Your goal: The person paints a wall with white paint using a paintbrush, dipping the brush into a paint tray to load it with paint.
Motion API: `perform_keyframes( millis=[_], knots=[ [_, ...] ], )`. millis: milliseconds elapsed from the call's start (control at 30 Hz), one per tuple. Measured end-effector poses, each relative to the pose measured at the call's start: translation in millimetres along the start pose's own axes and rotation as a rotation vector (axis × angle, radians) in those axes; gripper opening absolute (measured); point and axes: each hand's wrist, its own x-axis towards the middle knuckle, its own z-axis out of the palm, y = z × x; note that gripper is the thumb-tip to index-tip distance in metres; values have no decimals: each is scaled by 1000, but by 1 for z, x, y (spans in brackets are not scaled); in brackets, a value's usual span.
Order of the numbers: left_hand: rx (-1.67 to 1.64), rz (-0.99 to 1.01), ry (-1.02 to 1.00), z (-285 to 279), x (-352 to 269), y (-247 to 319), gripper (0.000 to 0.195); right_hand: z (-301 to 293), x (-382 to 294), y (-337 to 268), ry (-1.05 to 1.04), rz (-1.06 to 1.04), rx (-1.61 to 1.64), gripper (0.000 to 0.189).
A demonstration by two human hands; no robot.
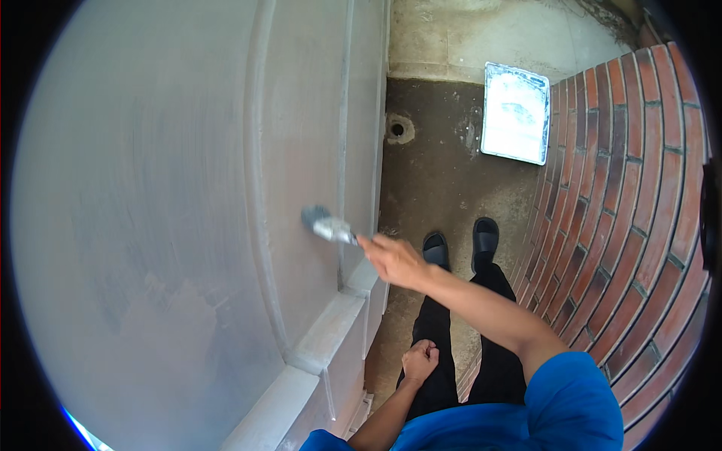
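Observation:
My right hand (397, 262) grips the handle of a paintbrush (334, 228) and reaches across to the left. The brush's dark, slightly blurred bristles lie at the surface of a pale grey wall (299, 141); whether they press on it cannot be made out. White paint coats the brush's middle part. My left hand (420, 359) is curled closed in front of my thigh, with nothing visible in it. Darker streaks and a lighter patch mark the broad wall face (163, 225) at left.
A paint tray (514, 113) with white paint stands on the brown concrete floor (434, 186), beside a red brick wall (620, 186). A round drain hole (398, 129) lies near the grey wall's foot. Pale ledges (330, 321) jut from that wall. My sandalled feet (485, 237) stand between the walls.

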Motion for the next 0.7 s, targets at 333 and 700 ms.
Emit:
perform_keyframes(
  millis=[333, 700],
  knots=[
    [-6, 13, -14, 3, 11, 12, 9, -148, 171, 70, 503, 40, -190, 31],
    [21, -23, -34, 1, 16, 14, 8, -23, 63, 14, 25, 90, -108, 45]
  ],
)
